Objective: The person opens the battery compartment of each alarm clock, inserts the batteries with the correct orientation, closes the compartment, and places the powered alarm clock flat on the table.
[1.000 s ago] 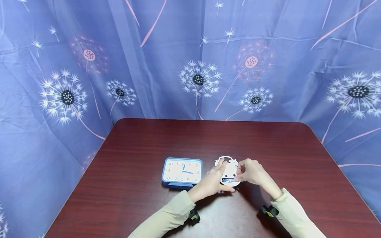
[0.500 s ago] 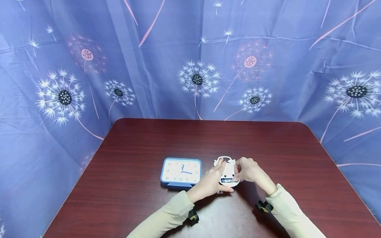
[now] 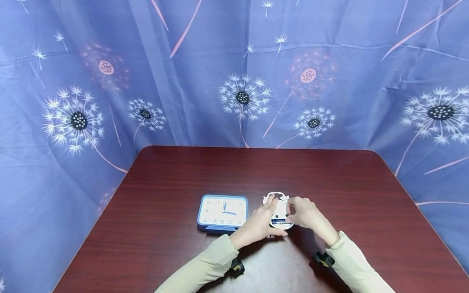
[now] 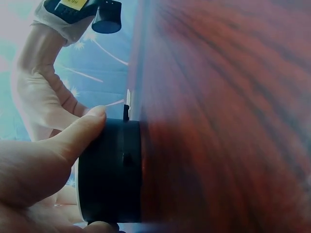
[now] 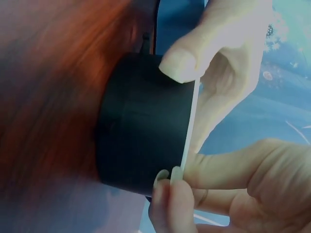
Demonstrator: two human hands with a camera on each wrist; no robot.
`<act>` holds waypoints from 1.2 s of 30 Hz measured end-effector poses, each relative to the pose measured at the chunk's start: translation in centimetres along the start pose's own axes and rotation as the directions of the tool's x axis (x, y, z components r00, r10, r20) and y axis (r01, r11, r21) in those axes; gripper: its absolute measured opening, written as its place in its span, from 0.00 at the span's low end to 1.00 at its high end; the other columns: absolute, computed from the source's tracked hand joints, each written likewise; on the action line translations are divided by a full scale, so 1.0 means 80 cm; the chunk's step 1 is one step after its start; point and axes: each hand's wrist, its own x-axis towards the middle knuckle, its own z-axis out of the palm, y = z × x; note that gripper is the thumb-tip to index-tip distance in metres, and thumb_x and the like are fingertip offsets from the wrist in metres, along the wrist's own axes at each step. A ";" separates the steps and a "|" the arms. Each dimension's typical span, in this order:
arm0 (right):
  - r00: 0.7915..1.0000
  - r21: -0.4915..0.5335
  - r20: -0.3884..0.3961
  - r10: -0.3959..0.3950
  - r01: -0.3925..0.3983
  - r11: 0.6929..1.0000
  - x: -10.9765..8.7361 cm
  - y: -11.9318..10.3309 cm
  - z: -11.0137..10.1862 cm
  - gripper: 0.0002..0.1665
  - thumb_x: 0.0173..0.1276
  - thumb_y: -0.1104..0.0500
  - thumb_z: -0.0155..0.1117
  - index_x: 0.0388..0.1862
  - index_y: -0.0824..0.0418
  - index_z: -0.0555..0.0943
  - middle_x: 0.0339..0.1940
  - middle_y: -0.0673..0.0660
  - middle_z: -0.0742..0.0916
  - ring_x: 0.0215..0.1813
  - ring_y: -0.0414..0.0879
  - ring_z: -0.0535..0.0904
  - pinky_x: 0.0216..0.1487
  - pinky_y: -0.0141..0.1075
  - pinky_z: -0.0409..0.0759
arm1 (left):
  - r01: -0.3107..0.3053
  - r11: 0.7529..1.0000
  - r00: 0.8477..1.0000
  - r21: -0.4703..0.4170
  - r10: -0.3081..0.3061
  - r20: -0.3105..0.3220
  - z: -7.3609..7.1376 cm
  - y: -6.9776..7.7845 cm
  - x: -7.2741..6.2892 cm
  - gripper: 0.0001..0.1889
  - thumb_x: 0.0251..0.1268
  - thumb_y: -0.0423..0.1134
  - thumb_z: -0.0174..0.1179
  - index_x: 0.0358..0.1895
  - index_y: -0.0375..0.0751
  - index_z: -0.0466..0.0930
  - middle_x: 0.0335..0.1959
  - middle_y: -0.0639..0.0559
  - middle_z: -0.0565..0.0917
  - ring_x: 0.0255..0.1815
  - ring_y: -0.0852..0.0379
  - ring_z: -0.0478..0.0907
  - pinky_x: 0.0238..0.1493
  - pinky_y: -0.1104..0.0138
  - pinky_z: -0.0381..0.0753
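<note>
A small white clock (image 3: pixel 280 209) with a bell-shaped top and handle lies flat on the table, two dark dots and a blue strip on its upper side. Its deep black round body (image 5: pixel 141 121) faces down in the wrist views. My left hand (image 3: pixel 258 221) grips it from the left, thumb against the near side and fingers reaching over the top. My right hand (image 3: pixel 307 213) pinches at its right rim, fingertips beside the blue strip. In the right wrist view the thumb lies over the white edge (image 5: pixel 190 128), other fingertips against the black side.
A blue rectangular clock (image 3: pixel 222 213) with a white dial stands just left of my left hand. The dark red wooden table (image 3: pixel 165 175) has rounded far corners. A blue curtain (image 3: pixel 190 81) with dandelion prints hangs behind and around it.
My right hand and forearm have shifted slightly left and the fingers have moved a little at the rim. The left hand keeps its grip. The whole head view has drifted slightly.
</note>
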 end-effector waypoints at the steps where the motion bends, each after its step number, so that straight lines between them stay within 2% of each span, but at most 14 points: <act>1: 1.000 0.006 0.002 0.008 -0.008 1.000 -0.001 0.000 0.000 0.16 0.46 0.64 0.75 0.19 0.56 0.72 0.16 0.49 0.75 0.23 0.44 0.70 0.27 0.36 0.67 | -0.005 1.000 1.000 0.009 0.005 0.002 0.000 0.000 0.000 0.53 0.48 0.59 0.71 0.73 0.31 0.58 0.74 0.35 0.61 0.62 0.40 0.75 0.55 0.59 0.80; 5: 1.000 0.031 0.003 0.020 -0.020 0.999 -0.003 0.002 0.001 0.15 0.47 0.63 0.74 0.20 0.55 0.73 0.16 0.48 0.76 0.23 0.44 0.71 0.25 0.36 0.67 | -0.009 1.000 1.000 0.016 0.009 0.001 0.000 0.000 0.001 0.53 0.48 0.59 0.71 0.72 0.30 0.57 0.74 0.34 0.61 0.60 0.39 0.77 0.53 0.60 0.81; 9: 1.000 0.062 0.000 0.016 -0.016 0.998 -0.003 0.008 0.000 0.14 0.48 0.61 0.74 0.22 0.55 0.74 0.17 0.48 0.76 0.23 0.44 0.71 0.26 0.36 0.66 | -0.016 1.000 1.000 0.020 0.016 0.005 0.000 0.001 0.002 0.53 0.49 0.58 0.71 0.73 0.30 0.57 0.74 0.34 0.61 0.62 0.39 0.75 0.56 0.58 0.80; 16: 0.994 0.147 -0.040 -0.099 0.104 0.984 -0.005 0.025 -0.002 0.11 0.56 0.57 0.72 0.22 0.54 0.76 0.17 0.45 0.77 0.21 0.37 0.69 0.24 0.31 0.66 | 0.001 1.000 0.999 0.028 -0.002 0.037 0.001 0.002 0.002 0.53 0.51 0.58 0.70 0.73 0.30 0.55 0.74 0.36 0.60 0.65 0.39 0.72 0.59 0.57 0.78; 20: 0.988 0.169 -0.101 -0.113 0.129 0.977 -0.005 0.034 -0.010 0.10 0.64 0.55 0.67 0.24 0.54 0.79 0.17 0.47 0.82 0.20 0.35 0.73 0.24 0.30 0.68 | -0.002 0.999 0.999 0.034 0.001 0.036 0.000 0.002 0.002 0.53 0.51 0.59 0.69 0.73 0.30 0.55 0.74 0.35 0.59 0.66 0.39 0.71 0.59 0.56 0.78; 23: 0.985 0.136 -0.160 -0.072 0.094 0.986 -0.005 0.041 -0.017 0.09 0.64 0.54 0.66 0.26 0.55 0.80 0.17 0.47 0.82 0.20 0.37 0.74 0.24 0.32 0.67 | -0.007 0.999 1.000 0.040 0.006 0.030 0.000 0.002 0.002 0.53 0.51 0.59 0.69 0.73 0.29 0.56 0.74 0.35 0.59 0.66 0.39 0.71 0.59 0.56 0.78; 26: 0.977 0.067 -0.209 -0.033 0.048 0.997 -0.006 0.048 -0.021 0.08 0.60 0.55 0.69 0.28 0.56 0.80 0.19 0.48 0.82 0.23 0.40 0.74 0.25 0.36 0.69 | -0.003 0.999 0.999 0.045 0.002 0.033 -0.001 0.002 0.002 0.52 0.52 0.59 0.69 0.73 0.30 0.55 0.75 0.36 0.59 0.67 0.39 0.70 0.60 0.56 0.77; 29: 0.971 -0.003 -0.237 -0.020 0.020 1.000 -0.008 0.053 -0.021 0.12 0.54 0.56 0.74 0.32 0.61 0.81 0.26 0.55 0.83 0.30 0.50 0.77 0.30 0.44 0.74 | -0.002 0.999 0.999 0.047 0.000 0.035 -0.001 0.003 0.002 0.52 0.52 0.59 0.68 0.73 0.30 0.55 0.75 0.36 0.58 0.68 0.40 0.69 0.61 0.56 0.76; 31: 0.974 -0.035 -0.225 -0.007 -0.001 0.999 -0.009 0.057 -0.020 0.19 0.50 0.55 0.76 0.36 0.64 0.81 0.29 0.60 0.82 0.35 0.57 0.78 0.34 0.49 0.75 | -0.003 0.999 0.999 0.050 0.001 0.035 -0.001 0.003 0.002 0.52 0.52 0.59 0.68 0.73 0.31 0.55 0.75 0.37 0.58 0.68 0.40 0.69 0.61 0.56 0.76; 34: 0.986 -0.083 -0.160 0.047 -0.061 0.995 -0.011 0.061 -0.021 0.31 0.47 0.52 0.78 0.45 0.69 0.78 0.33 0.66 0.80 0.41 0.67 0.76 0.39 0.56 0.75 | -0.005 0.999 0.999 0.054 0.003 0.034 -0.001 0.003 0.001 0.52 0.52 0.59 0.68 0.73 0.30 0.55 0.75 0.36 0.58 0.68 0.40 0.69 0.61 0.56 0.76; 36: 0.991 -0.112 -0.104 0.083 -0.095 0.989 -0.011 0.064 -0.021 0.35 0.46 0.51 0.78 0.47 0.71 0.76 0.33 0.67 0.80 0.42 0.68 0.75 0.38 0.57 0.75 | -0.006 0.999 0.999 0.051 0.005 0.036 0.000 0.003 0.001 0.52 0.52 0.59 0.68 0.73 0.30 0.55 0.75 0.36 0.58 0.68 0.41 0.69 0.61 0.57 0.76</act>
